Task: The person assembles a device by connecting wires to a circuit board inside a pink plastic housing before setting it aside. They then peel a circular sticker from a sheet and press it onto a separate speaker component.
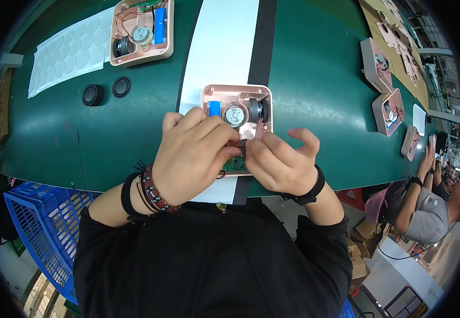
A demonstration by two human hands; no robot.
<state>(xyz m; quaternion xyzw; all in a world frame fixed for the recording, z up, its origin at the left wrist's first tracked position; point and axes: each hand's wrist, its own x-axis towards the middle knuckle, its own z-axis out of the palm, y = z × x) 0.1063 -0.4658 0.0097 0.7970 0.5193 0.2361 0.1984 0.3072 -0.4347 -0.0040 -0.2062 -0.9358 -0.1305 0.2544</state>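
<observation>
In front of me an open pink speaker housing (265, 91) lies on a white strip with dark edges. It holds a blue battery (215, 108), a round silver-backed speaker driver (235, 114), a black round driver (258, 110) at its right wall and a green circuit board (235, 164) at its near end. Over the left and near side, my left hand (195, 148) has its fingertips pinched above the board. My right hand (280, 159) meets it there, thumb and forefinger closed by thin wires (260, 129). A small dark piece shows between the fingertips, mostly hidden.
At the far left stands another open pink housing (170, 50) beside a sheet of round stickers (68, 55). Two black round parts (92, 95) sit nearer. Several more housings (387, 112) line the right. A blue crate (44, 228) is below left; a co-worker (426, 212) is at right.
</observation>
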